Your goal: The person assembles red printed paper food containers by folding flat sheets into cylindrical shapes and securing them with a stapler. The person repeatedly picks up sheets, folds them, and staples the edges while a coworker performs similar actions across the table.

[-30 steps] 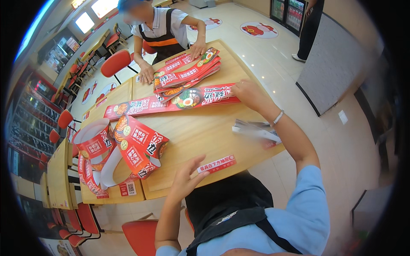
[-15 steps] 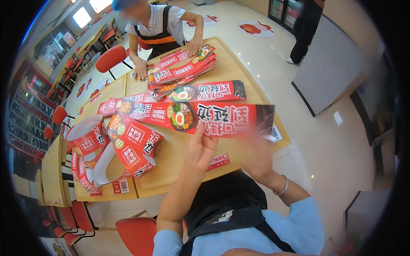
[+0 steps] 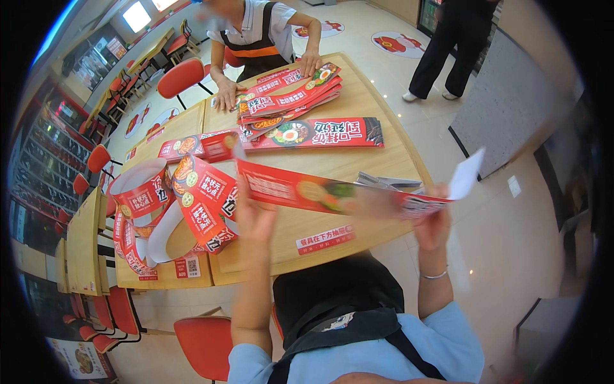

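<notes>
A long red printed paper strip (image 3: 294,187) stretches between my two hands above the near side of the table. My left hand (image 3: 257,214) pinches it close to its left end. My right hand (image 3: 433,224) is closed on the right end, where a white flap (image 3: 467,174) bends upward. Past the held strip lies a flat stack of similar strips (image 3: 332,133). Left of my left hand, several paper rings (image 3: 139,200) made of the same printed paper stand and lean together.
Across the wooden table (image 3: 384,96), another person's hands (image 3: 311,63) rest on a fanned pile of strips (image 3: 288,96). Grey metal-looking items (image 3: 390,181) lie behind the held strip. Red chairs (image 3: 206,345) stand around, and someone in black trousers (image 3: 448,54) is on the floor beyond.
The strip has come away from the stack and its ends now bend. My left hand moved left, my right hand moved right to the other end. The person in black shows more fully.
</notes>
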Demonstrator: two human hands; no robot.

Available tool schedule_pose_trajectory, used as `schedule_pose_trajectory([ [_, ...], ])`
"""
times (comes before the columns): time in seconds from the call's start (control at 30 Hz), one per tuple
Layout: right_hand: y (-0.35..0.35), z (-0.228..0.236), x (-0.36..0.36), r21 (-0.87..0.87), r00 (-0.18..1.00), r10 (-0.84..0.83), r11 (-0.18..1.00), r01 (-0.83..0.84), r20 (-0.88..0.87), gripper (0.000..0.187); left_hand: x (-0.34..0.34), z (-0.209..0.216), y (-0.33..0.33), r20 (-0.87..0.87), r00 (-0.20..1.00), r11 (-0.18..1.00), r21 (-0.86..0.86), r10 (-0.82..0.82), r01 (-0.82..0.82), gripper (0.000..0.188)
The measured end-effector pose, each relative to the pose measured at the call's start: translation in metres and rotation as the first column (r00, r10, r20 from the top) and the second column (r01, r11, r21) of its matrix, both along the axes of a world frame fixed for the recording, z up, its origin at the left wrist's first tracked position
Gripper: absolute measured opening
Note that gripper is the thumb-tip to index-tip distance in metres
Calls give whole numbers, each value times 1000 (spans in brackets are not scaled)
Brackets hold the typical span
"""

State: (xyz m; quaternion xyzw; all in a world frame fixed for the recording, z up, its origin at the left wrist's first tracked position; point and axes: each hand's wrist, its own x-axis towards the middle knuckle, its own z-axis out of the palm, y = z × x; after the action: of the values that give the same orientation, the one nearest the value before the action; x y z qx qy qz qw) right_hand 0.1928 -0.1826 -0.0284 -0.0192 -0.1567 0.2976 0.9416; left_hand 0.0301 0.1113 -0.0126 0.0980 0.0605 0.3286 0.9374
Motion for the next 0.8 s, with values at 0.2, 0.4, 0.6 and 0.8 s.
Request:
schedule_pose_trajectory([
  [0.2, -60, 33, 40, 160, 1000, 16, 987, -14, -9, 10, -57, 16, 83, 475, 876, 982, -110, -82, 152, 25],
  [0.4, -9, 63, 29, -801, 747, 316, 365, 474, 585, 12, -67, 40, 7, -401, 915, 691, 650, -44, 318, 15],
  [0.6, 40, 84, 18, -406, 46, 504, 635, 657, 863, 18, -37, 92, -55, -679, 694, -44, 706, 239, 707, 19],
  [0.8, 58, 85, 9, -359, -32, 511, 646, 674, 859, 25, -43, 93, -53, -693, 654, -52, 673, 303, 737, 24],
])
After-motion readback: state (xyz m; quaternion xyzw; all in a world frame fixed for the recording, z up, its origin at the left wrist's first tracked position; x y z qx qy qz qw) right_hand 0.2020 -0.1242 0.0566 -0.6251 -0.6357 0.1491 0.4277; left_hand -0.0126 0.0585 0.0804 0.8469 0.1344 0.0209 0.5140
